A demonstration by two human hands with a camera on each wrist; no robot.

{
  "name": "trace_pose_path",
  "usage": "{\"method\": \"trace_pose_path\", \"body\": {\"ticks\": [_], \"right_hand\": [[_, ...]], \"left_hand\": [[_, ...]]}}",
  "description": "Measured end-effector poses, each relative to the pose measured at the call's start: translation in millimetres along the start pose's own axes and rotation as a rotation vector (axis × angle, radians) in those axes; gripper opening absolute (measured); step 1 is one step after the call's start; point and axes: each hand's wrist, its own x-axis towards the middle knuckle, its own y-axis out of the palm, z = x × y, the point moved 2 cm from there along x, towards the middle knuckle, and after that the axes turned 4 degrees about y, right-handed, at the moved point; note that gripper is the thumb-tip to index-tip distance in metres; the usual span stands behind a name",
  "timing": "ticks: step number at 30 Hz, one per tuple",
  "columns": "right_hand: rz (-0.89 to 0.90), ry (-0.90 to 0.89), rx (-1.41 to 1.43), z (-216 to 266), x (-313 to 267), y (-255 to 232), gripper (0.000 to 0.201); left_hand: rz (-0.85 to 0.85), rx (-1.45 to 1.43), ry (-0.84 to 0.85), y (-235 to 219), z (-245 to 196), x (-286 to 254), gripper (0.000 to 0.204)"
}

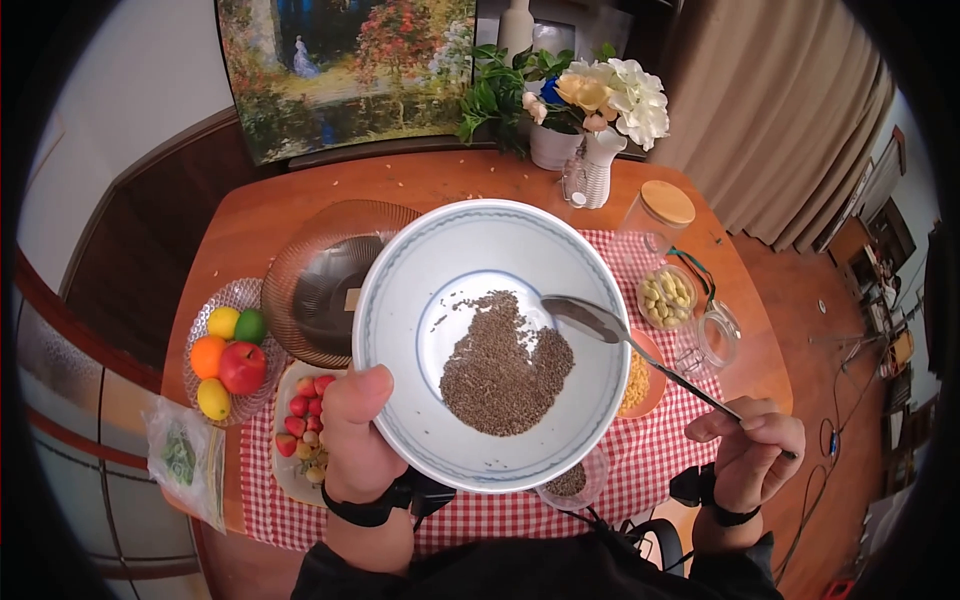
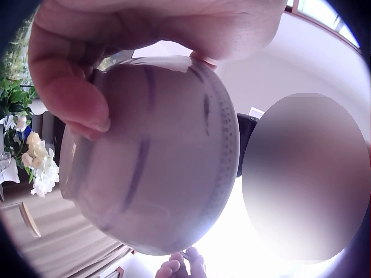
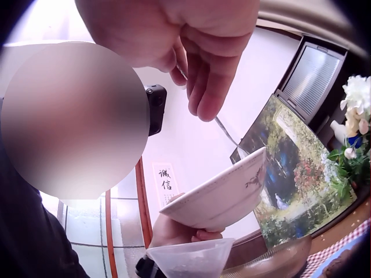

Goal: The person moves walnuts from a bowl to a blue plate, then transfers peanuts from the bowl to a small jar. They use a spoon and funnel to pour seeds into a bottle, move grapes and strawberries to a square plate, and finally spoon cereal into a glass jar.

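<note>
In the head view my left hand (image 1: 362,440) grips a white bowl (image 1: 395,300) with blue trim by its left side, thumb over the rim. Its fingers curl around the bowl's underside in the left wrist view. The bowl is held up over the table, tilted so its inside shows. Small dark brown seeds (image 1: 500,385) lie in a heap at its bottom. My right hand (image 1: 755,450) pinches the handle end of a metal spoon (image 1: 590,318). The spoon's head reaches over the right rim into the bowl, beside the seeds.
Fruit in a glass bowl (image 1: 262,293), strawberries on a tray (image 1: 283,465) and a large glass dish (image 1: 290,265) stand left. At right are an orange bowl (image 1: 650,350), a jar of nuts (image 1: 668,297) and a lidded jar (image 1: 668,205). Flowers (image 1: 637,100) stand behind.
</note>
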Motion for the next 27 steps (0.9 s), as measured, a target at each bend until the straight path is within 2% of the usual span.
{"method": "trace_pose_path", "body": {"ticks": [2, 4, 7, 10, 12, 15, 20, 22, 26, 27], "right_hand": [[0.003, -0.015, -0.030, -1.7, -2.5, -1.1, 0.028], [0.005, -0.029, -0.060, -1.4, -4.2, -1.1, 0.029], [0.016, 0.015, -0.026, 0.9, -5.4, -2.0, 0.030], [-0.001, 0.041, -0.009, 0.9, -9.5, -4.6, 0.022], [-0.111, 0.158, 0.055, -0.4, -18.1, -8.5, 0.030], [-0.057, 0.183, 0.211, 2.8, -16.7, -15.9, 0.030], [-0.078, 0.090, 0.185, 3.4, -15.8, -23.3, 0.029], [-0.089, 0.044, 0.000, 4.3, -9.9, -19.3, 0.026], [-0.063, 0.024, -0.006, 1.1, -10.2, -17.5, 0.026], [-0.073, 0.030, 0.014, 2.3, -11.1, -16.7, 0.027]], "left_hand": [[-0.001, 0.037, -0.015, 0.7, -0.6, 0.7, 0.067], [0.085, -0.023, -0.033, 0.4, 1.1, 1.3, 0.068], [0.069, 0.016, -0.050, 1.7, 1.6, -0.1, 0.069], [0.093, 0.003, -0.072, 2.1, 6.0, -1.5, 0.070], [0.079, 0.008, -0.077, 2.4, 9.0, -3.2, 0.070], [0.051, -0.011, -0.081, 5.5, 16.0, -6.1, 0.069], [0.086, 0.003, -0.123, 6.8, 16.4, -8.6, 0.070], [0.098, 0.012, -0.164, 7.1, 16.9, -9.2, 0.073], [0.112, 0.002, -0.191, 7.1, 20.7, -11.1, 0.074], [0.061, 0.047, -0.170, 11.0, 21.1, -11.4, 0.075]]}}
